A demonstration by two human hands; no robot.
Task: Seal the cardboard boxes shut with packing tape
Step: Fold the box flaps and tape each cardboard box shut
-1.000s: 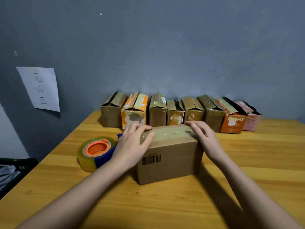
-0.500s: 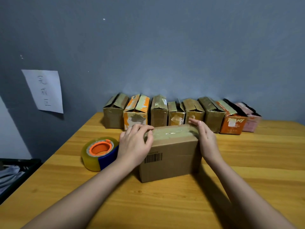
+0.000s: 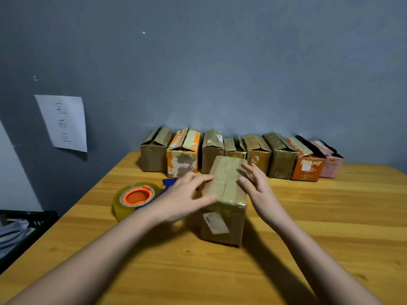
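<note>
A brown cardboard box stands on the wooden table, its narrow end toward me and glossy tape over its closed top. My left hand lies against the box's left top edge with fingers stretched out. My right hand touches the right top edge, fingers straight. A roll of clear packing tape on an orange-and-blue dispenser lies on the table just left of my left hand.
Several small boxes with loose flaps line the back of the table against the grey wall. A paper note hangs on the wall at left. A dark crate sits beyond the table's left edge.
The box has been turned about a quarter turn, so its short end now faces me. Both hands shifted from its ends to its long top edges.
</note>
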